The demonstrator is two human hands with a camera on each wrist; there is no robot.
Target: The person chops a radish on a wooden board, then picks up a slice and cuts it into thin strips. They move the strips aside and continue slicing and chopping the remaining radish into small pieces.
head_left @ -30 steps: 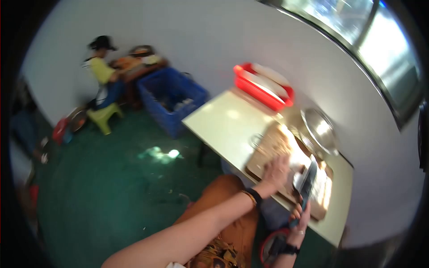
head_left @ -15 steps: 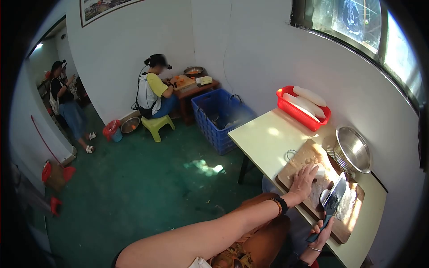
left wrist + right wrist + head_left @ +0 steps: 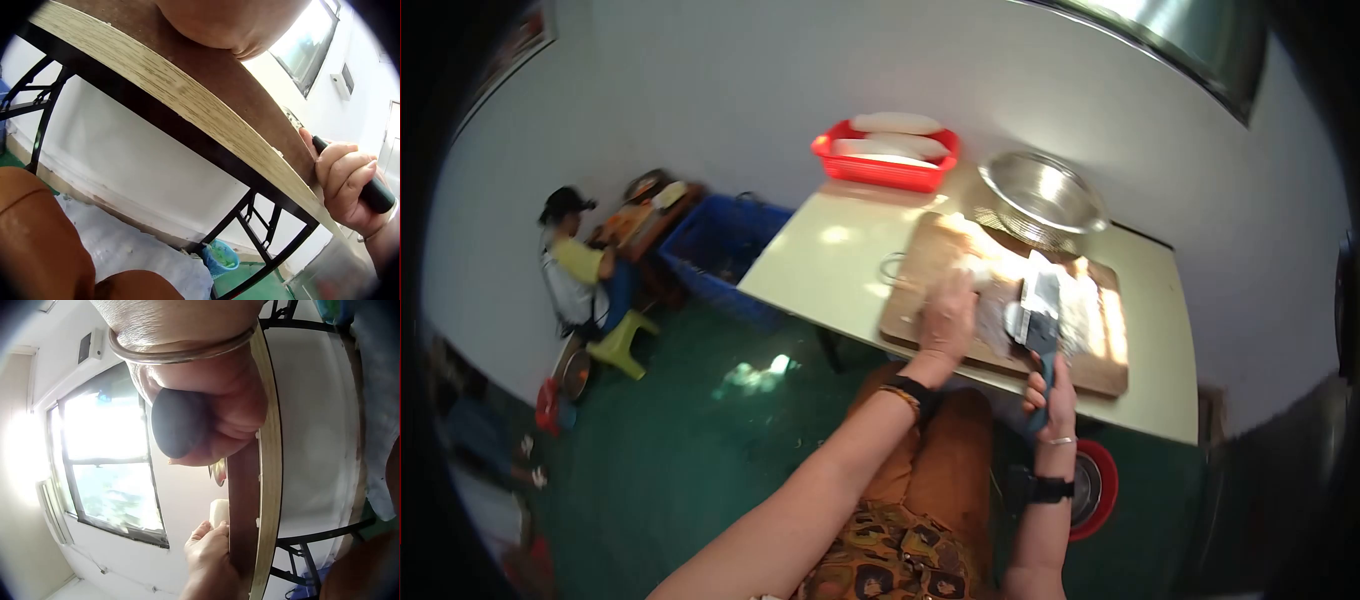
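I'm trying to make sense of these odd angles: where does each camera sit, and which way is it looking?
Head: on the head, looking down at the cutting board; both forearms, left hand and right hand show.
Left wrist: under the left wrist, looking up past the table edge; palm heel, thigh show.
Right wrist: under the right wrist, facing the window; bangle shows.
Shared: all three show the knife handle gripped by the right hand.

A broad-bladed cleaver (image 3: 1038, 312) with a dark handle lies nearly flat, blade pointing away, over the pale white vegetable (image 3: 990, 283) resting on the wooden cutting board (image 3: 1100, 360), its handle gripped by the right hand (image 3: 1052, 395) while the left hand (image 3: 946, 318) presses the vegetable.
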